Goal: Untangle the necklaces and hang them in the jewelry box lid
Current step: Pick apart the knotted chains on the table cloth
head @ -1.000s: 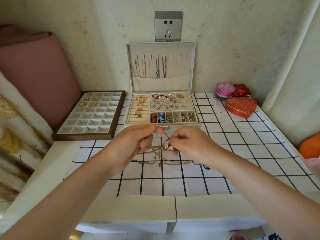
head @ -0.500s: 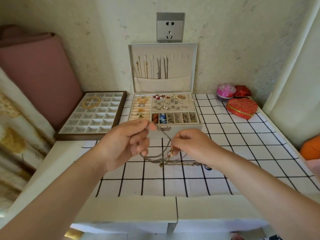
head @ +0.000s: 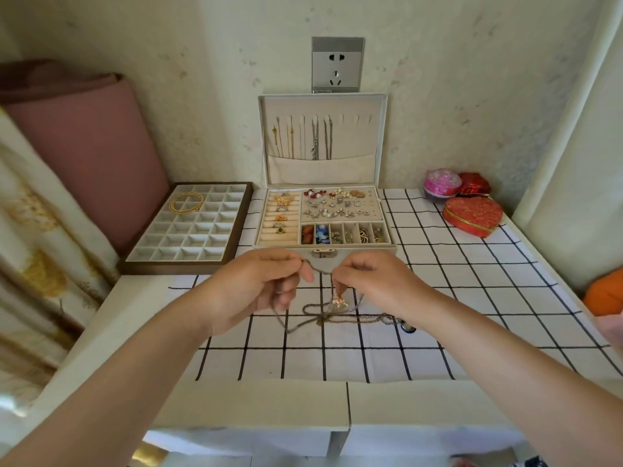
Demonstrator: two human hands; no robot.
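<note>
Both hands are up over the counter (head: 505,264), right in front of the open cream jewelry box (head: 384,248). The left hand (head: 256,288) pinches a thin grey-brown bead chain (head: 318,268) between thumb and forefinger, its other fingers curled under. The right hand (head: 374,281) pinches the same strand just beside it, so a short length spans between the two. Below them the rest of the tangled necklaces (head: 337,313) droop onto the white black-grid cloth (head: 438,348), loops crossing each other, with a small orange-and-white pendant (head: 338,301) dangling in the middle.

This is the untangling step, I'd say, and not far along: several strands meet in one bunch under the pendant.

Up in the upright cream lid (head: 374,139), gold and silver chains (head: 315,139) hang from the left-hand slots, tails tucked into the pocket. The slots on the right (head: 357,119) are free.

Next move, to my eye, is to find which loop the pinched strand passes through and draw it out gently, one hand anchoring the bunch while the other feeds slack. It's fine chain, so a hard pull would likely cinch things tighter. Only when one necklace comes loose can it go up to a free slot.
</note>
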